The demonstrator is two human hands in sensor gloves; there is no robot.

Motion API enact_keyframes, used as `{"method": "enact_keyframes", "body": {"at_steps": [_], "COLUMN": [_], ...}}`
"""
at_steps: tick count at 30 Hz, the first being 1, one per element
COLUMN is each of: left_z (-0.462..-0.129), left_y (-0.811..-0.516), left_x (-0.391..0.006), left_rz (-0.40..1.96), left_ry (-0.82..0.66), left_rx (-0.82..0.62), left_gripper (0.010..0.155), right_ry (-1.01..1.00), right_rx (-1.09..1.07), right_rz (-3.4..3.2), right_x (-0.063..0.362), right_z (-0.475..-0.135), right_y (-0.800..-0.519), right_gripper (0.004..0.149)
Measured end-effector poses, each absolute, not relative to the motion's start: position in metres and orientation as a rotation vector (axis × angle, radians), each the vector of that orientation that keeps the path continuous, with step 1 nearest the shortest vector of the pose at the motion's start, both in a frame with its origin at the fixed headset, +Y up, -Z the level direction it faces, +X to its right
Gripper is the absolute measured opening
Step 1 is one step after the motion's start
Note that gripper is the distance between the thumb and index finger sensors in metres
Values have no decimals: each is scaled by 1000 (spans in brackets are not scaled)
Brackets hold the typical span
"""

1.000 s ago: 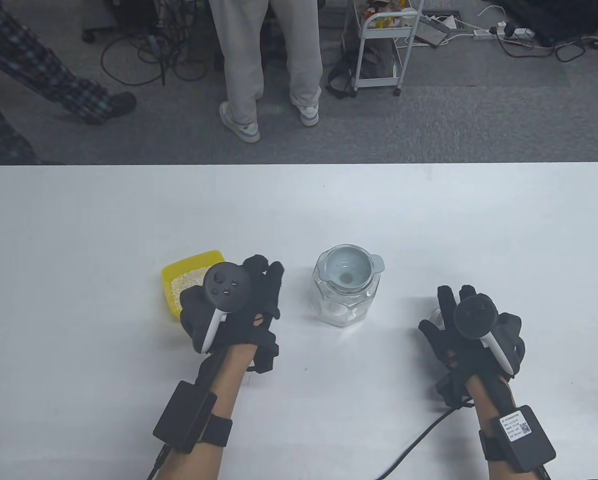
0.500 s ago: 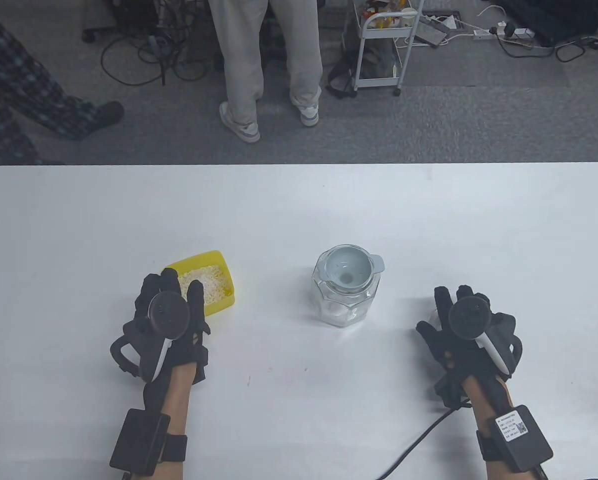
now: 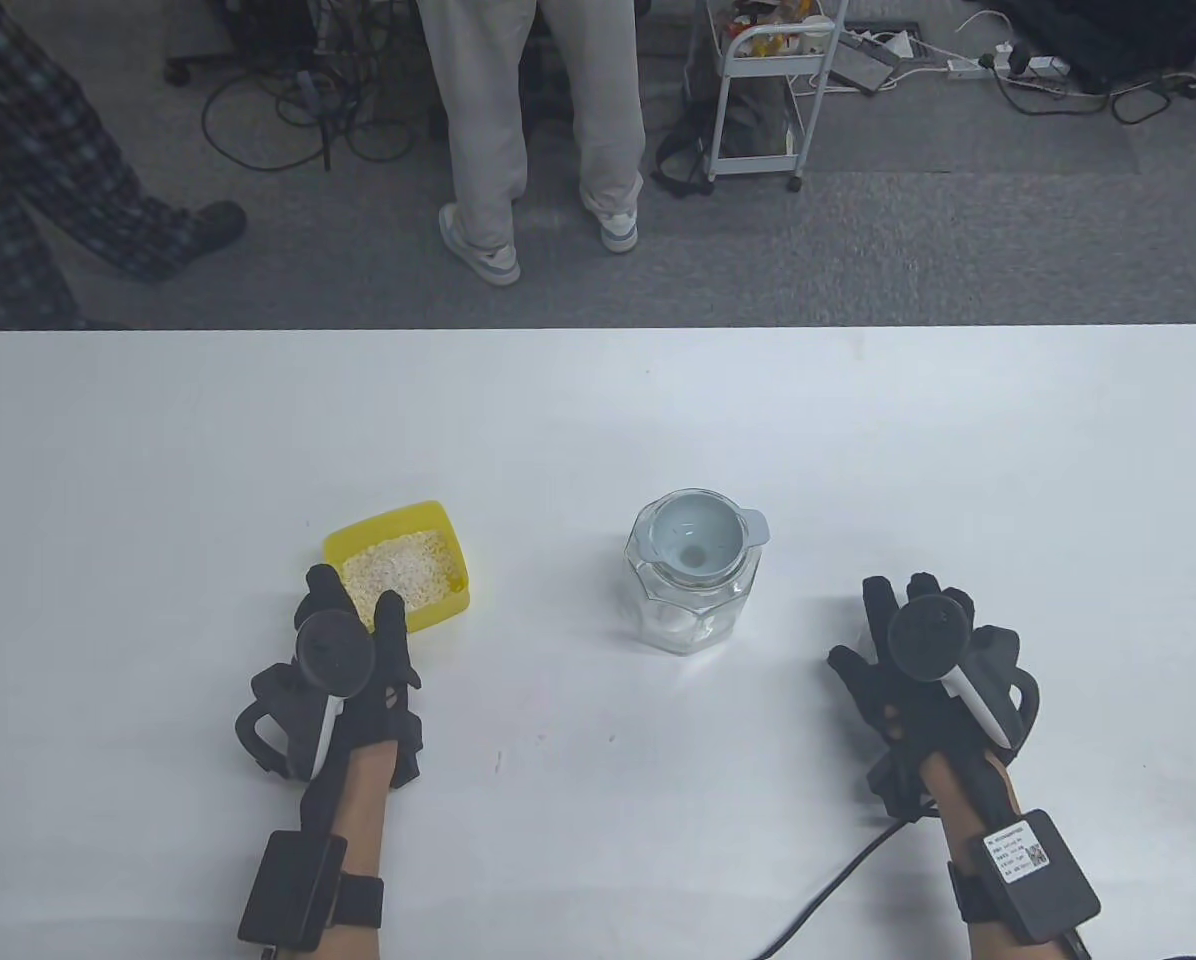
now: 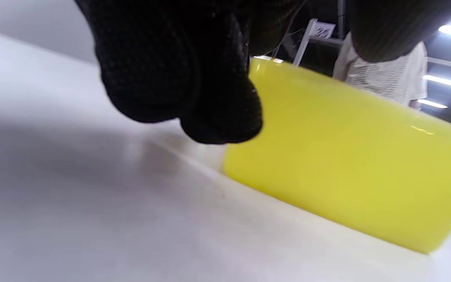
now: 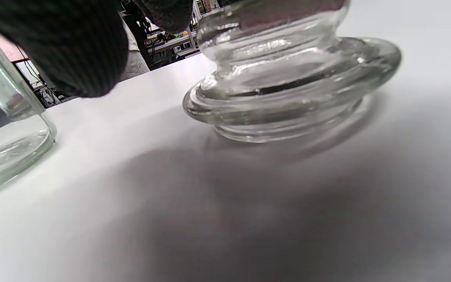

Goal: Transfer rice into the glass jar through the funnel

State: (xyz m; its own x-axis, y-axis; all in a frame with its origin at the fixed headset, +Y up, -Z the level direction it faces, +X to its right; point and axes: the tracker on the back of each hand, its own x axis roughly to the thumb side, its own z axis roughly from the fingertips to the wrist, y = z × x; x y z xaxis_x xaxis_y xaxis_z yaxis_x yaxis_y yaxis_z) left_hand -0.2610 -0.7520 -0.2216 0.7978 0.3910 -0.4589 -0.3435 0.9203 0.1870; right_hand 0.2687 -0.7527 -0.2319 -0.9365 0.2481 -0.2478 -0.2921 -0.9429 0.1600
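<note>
1. white table (image 3: 858, 450), wide and bare across the far half; we see all the task things grouped in the near half.
2. glass jar (image 3: 691, 590), upright near the middle of the table, between the two hands and apart from both. in the right wrist view we catch its wall at the left edge (image 5: 2, 133).
3. yellow tub (image 3: 398, 565), left of the jar and well apart from it, standing flat on the table, its side filling the left wrist view (image 4: 347, 156).
4. left hand (image 3: 343, 680), at the near edge of the tub, fingers reaching up to its rim. we cannot tell whether the fingers actually touch or grip the tub; in the left wrist view the fingertips (image 4: 194, 90) hang in front of the tub's corner.
5. right hand (image 3: 933, 680), right of the jar, lowered over the glass lid (image 5: 292, 82), which rests on the table. the fingers lie spread above it; whether they grip its knob we cannot tell.
6. funnel (image 3: 698, 540), pale blue-grey, seated in the jar's mouth, tab pointing right; its bowl looks bare.
7. rice (image 3: 398, 572), a pale layer inside the yellow tub.
</note>
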Motion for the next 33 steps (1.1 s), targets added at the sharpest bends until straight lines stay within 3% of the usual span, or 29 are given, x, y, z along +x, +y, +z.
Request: {"method": "enact_keyframes", "body": {"at_steps": [7, 16, 19, 27, 33], "left_z": [-229, -248, -252, -252, -249], "left_y": [-774, -766, -766, -771, -777], "left_x": [-285, -287, -290, -285, -274], "left_rz": [725, 710, 784, 917, 1180], "left_ry": [652, 762, 792, 711, 612], "left_rx": [-70, -274, -311, -347, -348], "left_gripper": [85, 61, 59, 61, 78], "right_ry": [280, 287, 269, 264, 255], "right_rx": [-332, -322, -321, -313, -314], "right_rz": [2828, 2852, 2834, 2826, 2815], "right_x": [269, 266, 267, 268, 269], "right_z": [-232, -232, -230, -231, -231], "right_y": [-753, -754, -752, -752, -752], "right_gripper": [82, 82, 81, 82, 83]}}
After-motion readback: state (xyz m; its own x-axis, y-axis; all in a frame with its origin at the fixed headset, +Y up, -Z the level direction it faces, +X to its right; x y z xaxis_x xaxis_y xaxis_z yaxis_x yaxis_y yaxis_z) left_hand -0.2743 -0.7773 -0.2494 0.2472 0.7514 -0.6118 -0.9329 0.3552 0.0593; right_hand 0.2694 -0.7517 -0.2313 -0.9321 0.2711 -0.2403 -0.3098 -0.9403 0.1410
